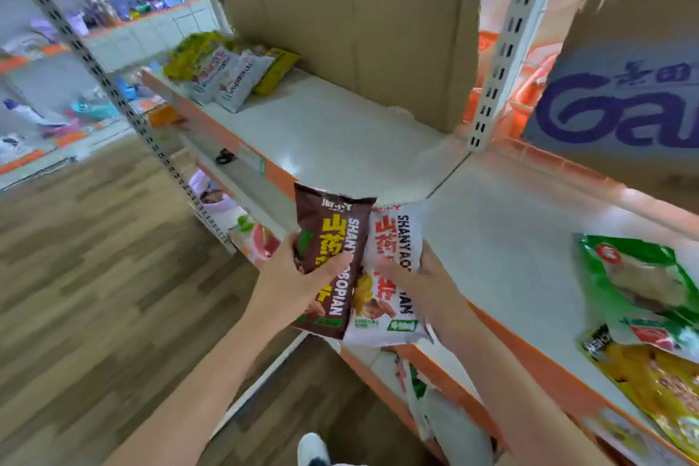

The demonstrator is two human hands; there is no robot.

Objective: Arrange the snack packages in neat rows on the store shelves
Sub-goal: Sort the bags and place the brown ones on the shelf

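A white store shelf (340, 140) with an orange front edge runs across at about waist height, meeting a second white shelf section (510, 238) at a seam by the slotted upright. At the far left end of the first lies a small cluster of snack bags, two white packets (230, 81) leaning against yellow-green ones (193, 51) and a yellow packet (275, 70). On the right section a green packet (639, 276) overlaps a yellow one (654, 382) near the front edge, and a large cardboard box (624, 95) with blue lettering stands at the back.

You see "SHANY…BOPIAN" on the brown packet (333, 261), "SHANYAO…" on the white packet (393, 276), and large purple letters "Ga…" on the cardboard box (620, 98) at upper right.
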